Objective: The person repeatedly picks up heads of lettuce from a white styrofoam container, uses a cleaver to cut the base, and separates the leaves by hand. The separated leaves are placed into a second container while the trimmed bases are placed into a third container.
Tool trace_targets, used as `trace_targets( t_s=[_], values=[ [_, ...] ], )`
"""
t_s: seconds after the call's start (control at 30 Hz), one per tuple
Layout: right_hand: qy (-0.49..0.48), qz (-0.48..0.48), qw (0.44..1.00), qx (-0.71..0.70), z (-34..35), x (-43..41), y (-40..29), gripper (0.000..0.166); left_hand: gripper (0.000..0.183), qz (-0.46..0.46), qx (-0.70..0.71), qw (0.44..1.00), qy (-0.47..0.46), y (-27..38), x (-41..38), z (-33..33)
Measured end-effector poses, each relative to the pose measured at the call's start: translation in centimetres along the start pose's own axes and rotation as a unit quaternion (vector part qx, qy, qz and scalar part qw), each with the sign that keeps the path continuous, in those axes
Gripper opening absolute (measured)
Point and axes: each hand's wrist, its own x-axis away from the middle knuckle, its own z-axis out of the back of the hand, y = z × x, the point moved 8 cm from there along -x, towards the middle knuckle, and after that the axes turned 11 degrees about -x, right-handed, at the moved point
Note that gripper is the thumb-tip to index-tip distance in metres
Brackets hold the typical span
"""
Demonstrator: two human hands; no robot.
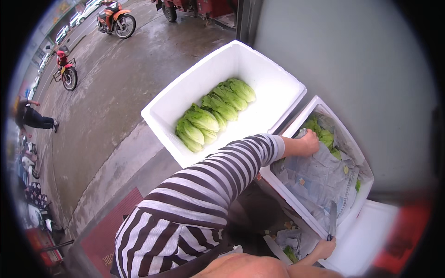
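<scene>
My left hand (309,143), in a striped sleeve, grips the edge of a printed newspaper sheet (309,170) inside a narrower white foam box (365,166). Green lettuce (325,135) shows beside that hand at the paper's far edge. Low in the view my right hand (326,248) is closed around the handle of a knife (333,219). The blade points up over the near end of this box. To the left, a larger white foam box (271,111) holds a row of several trimmed lettuce heads (215,111), laid side by side.
A container (276,248) with paper and leaf scraps sits below the narrower box. A white foam piece (368,229) lies at lower right. A red mat (111,226) with lettering is at lower left. Motorcycles (116,21) and a walking person (33,114) are on the wet pavement.
</scene>
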Motion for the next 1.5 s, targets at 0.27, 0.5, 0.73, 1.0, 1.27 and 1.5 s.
trace_targets(
  t_s=[0.27,0.5,0.73,1.0,1.27,1.5],
  values=[
    [0.337,0.177,0.884,-0.272,-7.9,-4.6,16.4,0.027,0.021,0.058,0.261,0.958,0.104,5.0,3.1,4.0],
    [0.192,-0.085,0.928,-0.306,6.3,5.3,5.3,0.02,0.106,0.081,0.335,0.926,-0.153,9.0,10.4,6.1],
    [0.129,-0.129,0.77,-0.611,2.5,7.2,2.1,0.032,0.037,0.047,0.198,0.958,-0.201,10.7,6.8,1.1],
    [0.276,-0.217,0.622,-0.7,3.7,8.5,6.0,0.03,0.028,-0.028,0.342,0.939,0.001,13.0,-0.2,12.2],
    [0.421,-0.254,0.557,-0.669,6.5,10.5,9.4,0.03,0.036,-0.013,0.389,0.915,0.11,22.6,-5.8,21.6],
    [0.44,-0.249,0.552,-0.663,8.2,10.9,9.4,0.031,0.048,-0.3,0.389,0.871,-0.024,39.1,-3.1,18.5]
  ],
)
